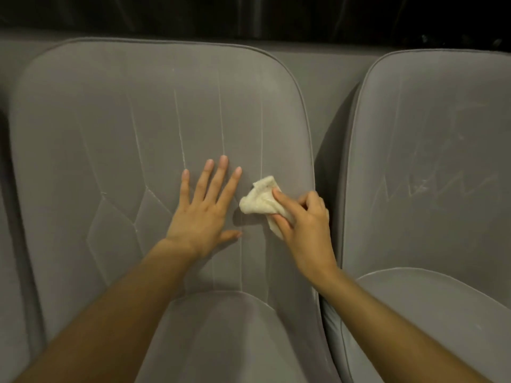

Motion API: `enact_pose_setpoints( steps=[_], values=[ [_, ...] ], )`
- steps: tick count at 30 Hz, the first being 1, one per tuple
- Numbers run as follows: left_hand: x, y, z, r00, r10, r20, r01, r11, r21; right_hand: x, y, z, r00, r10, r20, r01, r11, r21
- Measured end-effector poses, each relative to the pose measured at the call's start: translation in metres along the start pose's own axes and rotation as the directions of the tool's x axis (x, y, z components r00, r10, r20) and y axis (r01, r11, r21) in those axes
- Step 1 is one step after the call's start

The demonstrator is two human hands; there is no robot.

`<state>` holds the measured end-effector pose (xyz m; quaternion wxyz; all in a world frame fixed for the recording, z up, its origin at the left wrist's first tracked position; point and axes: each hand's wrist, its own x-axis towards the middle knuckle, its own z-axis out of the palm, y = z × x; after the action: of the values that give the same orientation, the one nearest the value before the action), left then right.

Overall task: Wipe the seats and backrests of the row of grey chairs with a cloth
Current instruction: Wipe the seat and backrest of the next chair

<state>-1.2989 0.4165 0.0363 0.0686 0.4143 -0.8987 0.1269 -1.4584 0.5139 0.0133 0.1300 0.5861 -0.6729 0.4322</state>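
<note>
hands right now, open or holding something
Left hand: open, fingers spread flat on the grey chair backrest.
Right hand: holding the cream cloth against the backrest.

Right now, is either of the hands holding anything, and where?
The right hand grips the crumpled cream cloth by its near end. The left hand holds nothing, flat on the backrest.

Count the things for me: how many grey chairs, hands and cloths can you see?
Grey chairs: 2 in plain view, the middle chair and the right chair; a grey sliver at the left edge may be a third.
Hands: 2, the left hand and the right hand.
Cloths: 1, the cream cloth.
Total: 5.
</note>
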Motion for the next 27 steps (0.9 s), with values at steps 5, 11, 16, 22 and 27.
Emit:
enact_pose_setpoints(
  steps=[5, 11, 16, 22, 27],
  values=[
    [-0.026, 0.002, -0.028, 0.997, -0.013, 0.077, 0.019, 0.997, -0.077, -0.002, -0.017, -0.038, 0.955, 0.266, 0.129, -0.274, 0.960, 0.052],
    [-0.057, 0.018, -0.065, 0.934, 0.066, 0.352, 0.015, 0.975, -0.223, -0.016, -0.030, -0.117, 0.842, 0.505, 0.190, -0.507, 0.861, -0.039],
    [-0.072, 0.045, -0.093, 0.901, 0.137, 0.412, -0.036, 0.969, -0.244, -0.027, -0.033, -0.172, 0.718, 0.666, 0.203, -0.663, 0.743, -0.089],
    [-0.088, 0.084, -0.106, 0.882, 0.227, 0.412, -0.131, 0.960, -0.248, -0.054, -0.027, -0.218, 0.559, 0.803, 0.205, -0.788, 0.592, -0.169],
    [-0.098, 0.127, -0.107, 0.800, 0.309, 0.515, -0.186, 0.943, -0.276, -0.095, 0.002, -0.248, 0.480, 0.860, 0.174, -0.832, 0.509, -0.220]
  ],
)
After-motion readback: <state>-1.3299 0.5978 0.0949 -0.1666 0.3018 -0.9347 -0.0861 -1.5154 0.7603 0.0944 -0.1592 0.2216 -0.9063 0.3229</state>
